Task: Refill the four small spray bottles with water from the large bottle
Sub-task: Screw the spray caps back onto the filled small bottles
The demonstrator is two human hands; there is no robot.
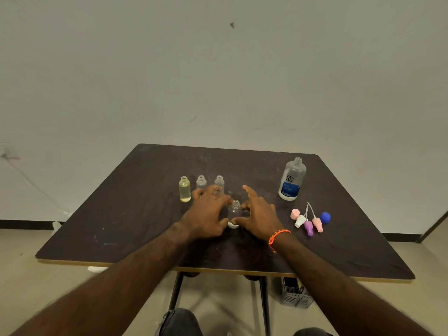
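Caps [309, 220] lying off right; left grip [206, 214] and right grip [258, 214] cupping fourth bottle [234, 212] loosely, filling pending.

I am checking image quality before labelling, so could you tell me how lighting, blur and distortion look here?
Head view: soft, even light; only faint shadows on the dark brown table; wide-angle bowing of its edges; slight motion blur on the left hand and right hand; the clear small spray bottle between them is hard to see.
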